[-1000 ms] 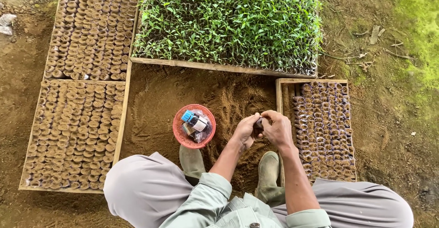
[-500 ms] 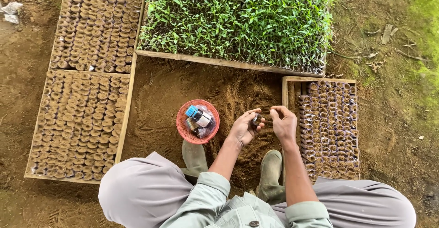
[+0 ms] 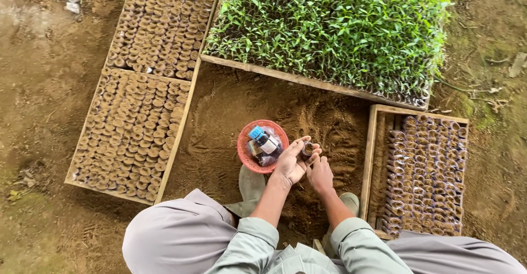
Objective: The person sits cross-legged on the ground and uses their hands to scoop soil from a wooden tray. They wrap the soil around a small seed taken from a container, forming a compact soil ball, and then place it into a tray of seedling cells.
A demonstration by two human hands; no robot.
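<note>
Soil-filled small pot point(image 3: 307, 150) sits cupped upright in the left hand point(image 3: 291, 164), held so the fill stays in. Right hand point(image 3: 320, 175) hangs beside it, fingers loosely down over loose soil point(image 3: 324, 126), holding nothing visible. Red basket point(image 3: 244, 147) lies just left.

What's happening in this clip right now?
A person crouches on bare soil among wooden trays. The left hand holds a small soil-filled seedling pot at its fingertips; the right hand is just beside it, low over the loose soil. A red basket with a blue-capped bottle sits by the left hand. Trays of filled pots flank them, and a tray of green seedlings lies ahead.
</note>
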